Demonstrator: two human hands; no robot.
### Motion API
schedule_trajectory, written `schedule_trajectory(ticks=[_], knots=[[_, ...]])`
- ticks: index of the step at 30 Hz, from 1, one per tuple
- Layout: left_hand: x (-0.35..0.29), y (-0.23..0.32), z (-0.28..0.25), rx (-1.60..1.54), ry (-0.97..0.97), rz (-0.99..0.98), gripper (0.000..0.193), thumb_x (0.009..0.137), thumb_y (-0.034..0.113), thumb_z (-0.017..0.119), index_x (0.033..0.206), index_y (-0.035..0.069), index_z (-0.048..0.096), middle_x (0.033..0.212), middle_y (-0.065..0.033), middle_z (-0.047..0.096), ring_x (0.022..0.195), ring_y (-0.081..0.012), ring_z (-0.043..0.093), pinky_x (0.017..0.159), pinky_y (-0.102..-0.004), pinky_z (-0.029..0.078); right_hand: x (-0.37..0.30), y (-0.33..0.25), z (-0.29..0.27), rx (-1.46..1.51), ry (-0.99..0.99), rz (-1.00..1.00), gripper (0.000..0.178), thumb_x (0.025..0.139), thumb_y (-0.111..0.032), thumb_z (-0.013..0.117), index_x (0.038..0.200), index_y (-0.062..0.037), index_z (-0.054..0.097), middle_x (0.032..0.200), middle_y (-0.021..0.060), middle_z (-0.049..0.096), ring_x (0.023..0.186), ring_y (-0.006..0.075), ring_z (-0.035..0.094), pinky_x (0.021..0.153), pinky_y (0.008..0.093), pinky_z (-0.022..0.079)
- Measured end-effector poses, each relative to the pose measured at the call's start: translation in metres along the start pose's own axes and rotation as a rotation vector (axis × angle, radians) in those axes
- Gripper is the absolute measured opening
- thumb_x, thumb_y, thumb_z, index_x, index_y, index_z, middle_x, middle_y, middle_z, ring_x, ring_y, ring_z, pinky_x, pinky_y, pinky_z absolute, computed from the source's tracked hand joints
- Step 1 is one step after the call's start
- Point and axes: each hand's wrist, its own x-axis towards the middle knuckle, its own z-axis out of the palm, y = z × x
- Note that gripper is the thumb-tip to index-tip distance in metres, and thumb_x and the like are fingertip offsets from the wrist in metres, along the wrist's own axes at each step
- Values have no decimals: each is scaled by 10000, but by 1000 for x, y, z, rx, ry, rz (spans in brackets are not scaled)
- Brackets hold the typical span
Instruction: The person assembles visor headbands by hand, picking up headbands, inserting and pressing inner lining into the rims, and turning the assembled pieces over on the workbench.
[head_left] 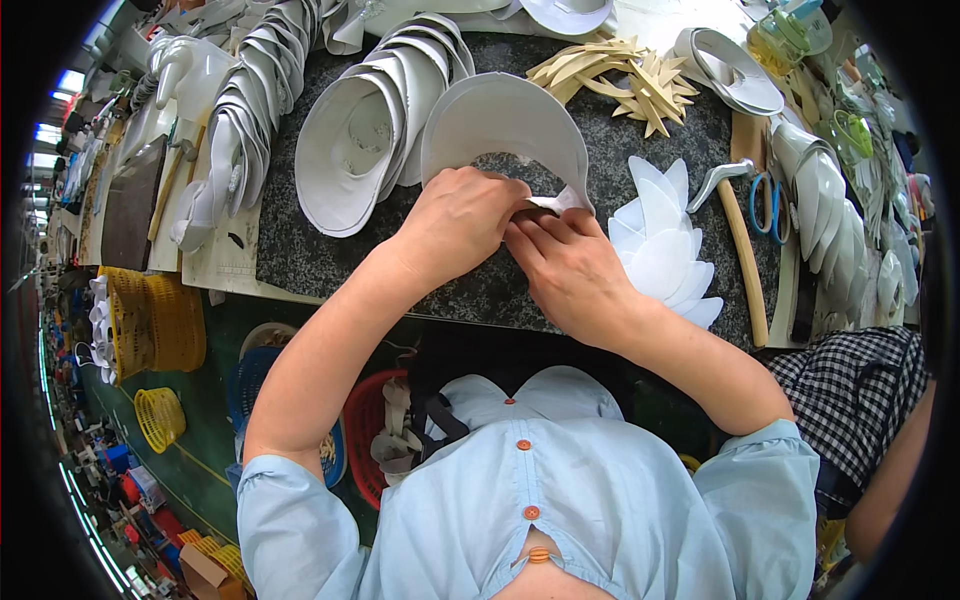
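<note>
Along the left edge of the dark speckled worktop [320,262] runs a long row of overlapping white pieces [240,135]. Next, a shorter nest of white shells [345,175] leans toward the far edge. The left hand [452,222] has its fingers curled nearly closed on the lower rim of a white curved piece [505,112], held above the worktop's middle, toward the near edge. The right hand [572,262] pinches that piece's lower right end with bent fingers (the thumb tip is hidden). Tan pointed strips [655,95] lie heaped near the far edge. White leaf-shaped pieces [665,245] fan out toward the near right corner. A hammer [742,260] lies along the right edge, beside scissors [768,208] with 2 blue handle loops.
</note>
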Motion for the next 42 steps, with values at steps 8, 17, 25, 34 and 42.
schedule_trajectory(ticks=[8,17,25,34,42], knots=[[3,-2,-5,-107,-23,-22,123,884,77,652,962,13,722,833,-170,712,782,-346,687,723,-421,539,-2,-11,13,-33,81,79,382,836,-99,566,1196,23,537,1155,140,613,1061,245,602,992,412,390],[-3,1,-3,40,-125,71,214,832,49,634,1042,49,677,847,-157,691,818,-347,672,759,-429,530,-10,6,5,81,26,7,412,811,-86,594,1199,46,547,1178,150,603,1086,269,597,1017,432,403],[-25,12,16,303,-75,148,294,847,71,581,1128,-11,606,1014,-104,669,952,-259,659,827,-362,554,-7,12,-5,-43,202,1,424,726,-50,636,1128,80,610,1096,168,589,1087,308,559,1007,347,447],[-33,25,33,659,48,276,339,796,109,609,1093,-49,643,1037,-153,645,988,-239,636,875,-321,548,-11,25,-3,-38,-20,-2,402,707,-53,625,1087,78,630,1097,155,567,1078,297,518,983,338,458],[-40,24,30,448,75,227,340,787,84,609,1098,-51,633,1075,-150,622,1037,-259,618,929,-342,532,-5,17,-3,-164,-117,16,391,713,-53,626,1074,95,608,1041,171,549,1025,287,545,926,341,490]])
